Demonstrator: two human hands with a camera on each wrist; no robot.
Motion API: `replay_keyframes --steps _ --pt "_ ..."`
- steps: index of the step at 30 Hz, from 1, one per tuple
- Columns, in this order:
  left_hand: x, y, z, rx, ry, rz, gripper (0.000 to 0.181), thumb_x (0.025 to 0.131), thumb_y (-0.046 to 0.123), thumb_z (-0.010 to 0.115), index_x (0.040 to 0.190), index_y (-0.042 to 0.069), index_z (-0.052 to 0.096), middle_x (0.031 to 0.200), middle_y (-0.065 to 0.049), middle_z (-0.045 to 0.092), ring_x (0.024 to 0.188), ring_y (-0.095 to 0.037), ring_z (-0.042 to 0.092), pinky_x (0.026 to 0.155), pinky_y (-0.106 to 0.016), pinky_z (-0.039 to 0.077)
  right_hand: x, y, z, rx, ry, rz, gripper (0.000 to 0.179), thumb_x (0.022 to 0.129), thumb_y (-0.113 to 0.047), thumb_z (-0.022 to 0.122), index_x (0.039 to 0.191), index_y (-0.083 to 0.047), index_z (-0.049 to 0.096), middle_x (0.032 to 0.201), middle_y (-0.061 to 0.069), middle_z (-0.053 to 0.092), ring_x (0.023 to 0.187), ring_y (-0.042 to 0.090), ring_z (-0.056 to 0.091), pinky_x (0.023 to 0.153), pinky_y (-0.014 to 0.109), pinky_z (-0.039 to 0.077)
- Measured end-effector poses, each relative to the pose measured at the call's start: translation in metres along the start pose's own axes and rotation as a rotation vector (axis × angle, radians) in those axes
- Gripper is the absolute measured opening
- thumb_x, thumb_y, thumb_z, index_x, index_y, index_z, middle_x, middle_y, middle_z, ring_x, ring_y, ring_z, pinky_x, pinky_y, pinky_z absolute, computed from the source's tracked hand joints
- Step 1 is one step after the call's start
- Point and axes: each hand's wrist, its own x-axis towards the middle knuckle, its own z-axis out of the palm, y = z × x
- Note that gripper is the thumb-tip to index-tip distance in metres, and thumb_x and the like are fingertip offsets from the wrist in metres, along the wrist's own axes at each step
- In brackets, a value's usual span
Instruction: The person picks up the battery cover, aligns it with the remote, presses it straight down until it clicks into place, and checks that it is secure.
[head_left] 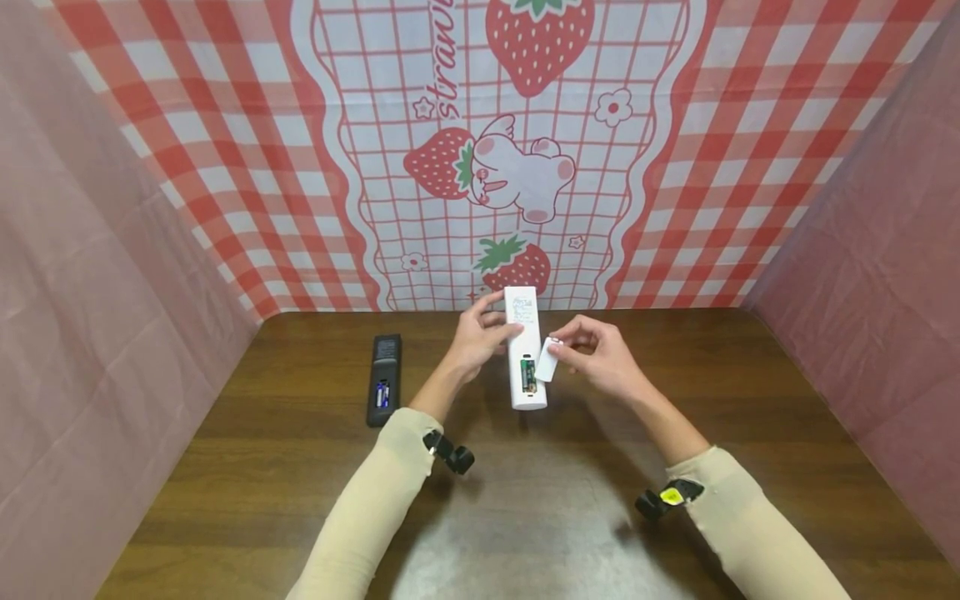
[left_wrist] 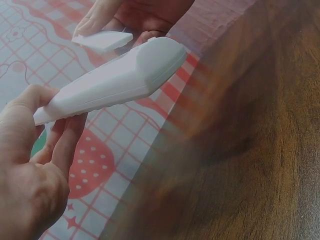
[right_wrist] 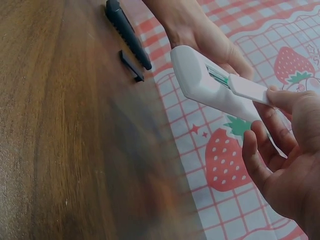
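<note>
My left hand (head_left: 480, 333) grips a white remote control (head_left: 524, 337) near its far end, thumb on the back face and fingers beneath. The remote's back faces up, with its battery compartment uncovered and green batteries (head_left: 528, 377) inside. Between thumb and fingers, my right hand (head_left: 600, 354) pinches a white battery cover (head_left: 549, 360) at the compartment's right side. In the right wrist view the cover (right_wrist: 248, 89) overlaps the compartment's edge. From the left wrist, the remote (left_wrist: 115, 80) appears side-on, hiding the compartment.
A black remote control (head_left: 384, 367) lies back up on the wooden table (head_left: 525, 517) to the left, blue batteries (head_left: 382, 394) showing in its uncovered compartment. Beside it is a small black cover (right_wrist: 131, 66). A strawberry-print cloth (head_left: 375, 167) hangs behind the table.
</note>
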Motion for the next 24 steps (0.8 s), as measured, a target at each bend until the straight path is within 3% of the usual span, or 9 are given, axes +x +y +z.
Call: replay_keyframes --steps 7,19,24 --pt "0.002 -0.002 0.0 -0.001 0.001 0.001 0.078 0.099 -0.006 0.076 0.17 0.007 0.046 0.144 -0.035 0.071 0.083 -0.012 0.076 0.088 -0.044 0.074 0.001 0.0 0.004 0.014 -0.017 -0.01 0.016 0.102 0.001 0.078 0.113 0.011 0.074 0.086 -0.009 0.075 0.073 0.005 0.065 0.061 0.021 0.058" --pt "0.002 -0.001 0.001 -0.001 -0.021 -0.013 0.079 0.1 -0.005 0.076 0.171 0.009 0.045 0.148 -0.035 0.069 0.086 -0.012 0.076 0.101 -0.055 0.071 0.001 0.002 0.009 0.015 -0.023 -0.014 0.015 0.101 0.002 0.078 0.112 0.012 0.073 0.086 -0.003 0.076 0.073 0.004 0.066 0.061 0.021 0.058" --pt "0.003 -0.001 0.002 -0.005 -0.025 -0.011 0.078 0.1 -0.005 0.076 0.171 0.008 0.046 0.148 -0.035 0.07 0.086 -0.012 0.076 0.097 -0.051 0.073 0.001 0.003 0.011 0.006 -0.025 -0.019 0.014 0.101 0.002 0.079 0.11 0.011 0.073 0.085 -0.002 0.076 0.072 0.004 0.065 0.06 0.021 0.057"
